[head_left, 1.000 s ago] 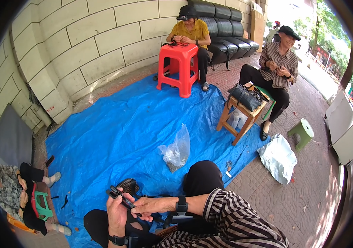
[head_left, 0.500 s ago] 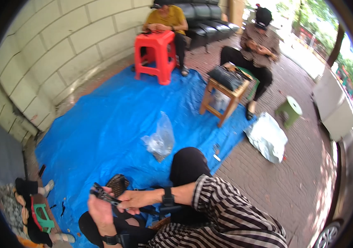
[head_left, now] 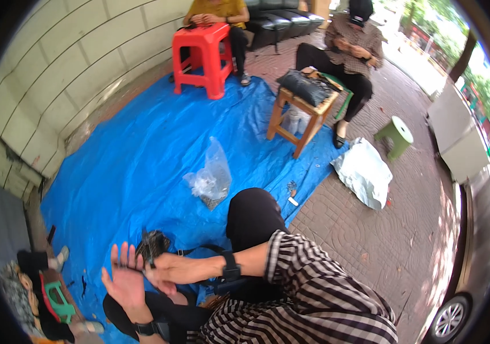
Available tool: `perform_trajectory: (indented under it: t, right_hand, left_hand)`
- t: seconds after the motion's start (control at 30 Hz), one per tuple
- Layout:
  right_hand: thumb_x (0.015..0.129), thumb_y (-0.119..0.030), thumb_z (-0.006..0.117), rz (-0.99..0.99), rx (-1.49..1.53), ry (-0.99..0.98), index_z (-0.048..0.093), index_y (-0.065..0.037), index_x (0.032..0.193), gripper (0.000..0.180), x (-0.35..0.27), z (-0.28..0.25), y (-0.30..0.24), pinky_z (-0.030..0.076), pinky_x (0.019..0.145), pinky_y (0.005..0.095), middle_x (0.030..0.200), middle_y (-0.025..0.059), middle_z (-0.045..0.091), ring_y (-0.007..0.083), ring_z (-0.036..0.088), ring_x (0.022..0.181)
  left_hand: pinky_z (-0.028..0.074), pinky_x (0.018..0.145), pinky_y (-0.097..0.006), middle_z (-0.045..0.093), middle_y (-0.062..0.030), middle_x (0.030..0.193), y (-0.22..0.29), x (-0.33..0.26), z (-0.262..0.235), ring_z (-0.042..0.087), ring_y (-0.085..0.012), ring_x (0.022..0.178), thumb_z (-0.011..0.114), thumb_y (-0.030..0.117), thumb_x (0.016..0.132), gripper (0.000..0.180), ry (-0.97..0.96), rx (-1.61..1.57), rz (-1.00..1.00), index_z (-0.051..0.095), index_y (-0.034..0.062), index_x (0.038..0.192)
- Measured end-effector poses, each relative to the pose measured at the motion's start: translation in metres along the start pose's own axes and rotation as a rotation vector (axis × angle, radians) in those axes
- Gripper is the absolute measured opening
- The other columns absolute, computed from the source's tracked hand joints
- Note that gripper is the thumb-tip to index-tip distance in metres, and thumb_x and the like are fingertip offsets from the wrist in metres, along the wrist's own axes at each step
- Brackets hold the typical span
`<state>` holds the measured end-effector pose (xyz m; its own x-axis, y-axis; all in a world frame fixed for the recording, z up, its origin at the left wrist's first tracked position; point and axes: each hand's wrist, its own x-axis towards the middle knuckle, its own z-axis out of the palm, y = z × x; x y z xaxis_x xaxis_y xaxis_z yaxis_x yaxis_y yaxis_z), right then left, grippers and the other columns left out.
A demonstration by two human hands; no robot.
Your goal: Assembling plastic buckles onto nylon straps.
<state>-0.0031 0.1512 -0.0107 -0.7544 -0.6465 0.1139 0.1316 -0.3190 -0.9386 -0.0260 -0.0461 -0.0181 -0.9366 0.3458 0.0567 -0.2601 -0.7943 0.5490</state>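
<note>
My left hand is raised with the palm turned up and its fingers spread, nothing gripped in it. Close against it, my right hand has its fingers bent round a narrow black strip, mostly hidden and smeared by motion, so its exact kind does not show. Just past the hands, a dark patterned bag-like thing lies on the blue tarp. A black strap runs beside my right forearm, above my lap.
A clear plastic bag with small pieces sits mid-tarp. Beyond stand a red stool and a wooden stool bearing a black bag; two people sit by them. Rightward are a white sack and green stool. Another person's legs show lower left.
My left hand has let go of the black strip and spread its fingers. My right hand has moved slightly left with the strip. The whole view has tilted a little downward.
</note>
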Motion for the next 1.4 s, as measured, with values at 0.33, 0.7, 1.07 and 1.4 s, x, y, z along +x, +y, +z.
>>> perform_trajectory:
  t: [0.33,0.7,1.07,1.4]
  right_hand:
    - [0.095,-0.027,0.041,0.299,0.095,-0.036,0.047,-0.001,0.066,0.040,-0.017,-0.014,-0.008,0.042,0.052,0.0264,0.061,0.0047,0.050,0.0108,0.051,0.055]
    - [0.093,-0.033,0.047,0.406,0.103,-0.239,0.049,-0.005,0.070,0.036,-0.014,-0.009,-0.001,0.043,0.050,0.0241,0.060,0.0013,0.050,0.0109,0.052,0.053]
    - [0.092,-0.035,0.050,0.432,0.339,-0.066,0.053,-0.006,0.076,0.034,-0.007,-0.019,0.020,0.042,0.054,0.0271,0.065,0.0025,0.051,0.0120,0.050,0.057]
    - [0.090,-0.039,0.050,0.292,0.341,-0.165,0.056,-0.005,0.078,0.036,-0.006,-0.008,0.024,0.047,0.053,0.0222,0.066,0.0041,0.057,0.0114,0.056,0.057]
  left_hand:
    - [0.031,0.101,-0.046,0.036,-0.0220,0.136,-0.029,0.014,0.037,0.036,-0.0360,0.125,0.044,0.043,0.087,0.062,-0.035,0.016,-0.123,0.036,0.0018,0.133]
    - [0.041,0.092,-0.043,0.051,-0.0247,0.120,-0.023,0.007,0.038,0.053,-0.0342,0.106,0.048,0.043,0.083,0.063,0.093,0.212,-0.220,0.038,0.0019,0.130]
    - [0.042,0.090,-0.041,0.051,-0.0243,0.120,-0.029,0.009,0.038,0.052,-0.0321,0.109,0.048,0.032,0.088,0.061,0.048,0.230,-0.181,0.027,0.0005,0.136]
    - [0.043,0.087,-0.036,0.055,-0.0103,0.095,-0.026,0.006,0.036,0.054,-0.0221,0.094,0.053,0.016,0.080,0.061,0.177,0.441,-0.112,0.030,0.0037,0.135]
